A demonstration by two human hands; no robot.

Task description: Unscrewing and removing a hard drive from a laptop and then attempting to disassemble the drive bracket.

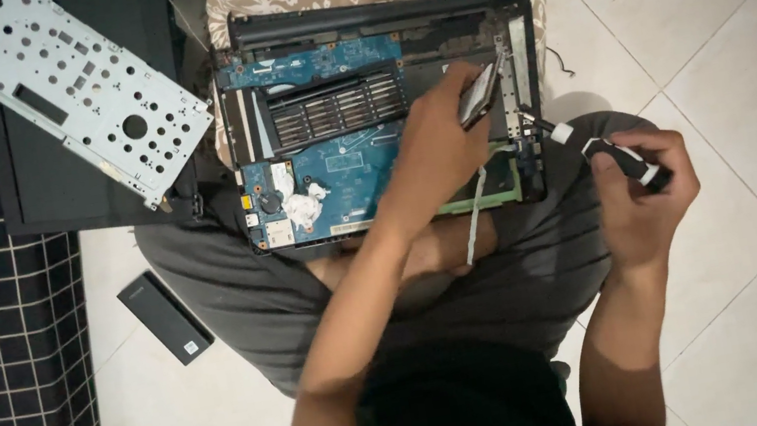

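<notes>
Left hand (434, 148) fingers pinch a silver drive (478, 94) over the open laptop (340, 163) on the lap. Right hand (643, 186) fingers wrap a screwdriver (614, 155), tip at the laptop's right edge.

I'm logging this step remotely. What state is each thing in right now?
Laptop: opened up on the lap, blue board bare.
Drive: tilted up, gripped by the left hand.
Screwdriver: held in the right hand, tip at the laptop's right edge.
Metal plate: off, lying at upper left.
Black battery: out, flat on the floor.
</notes>
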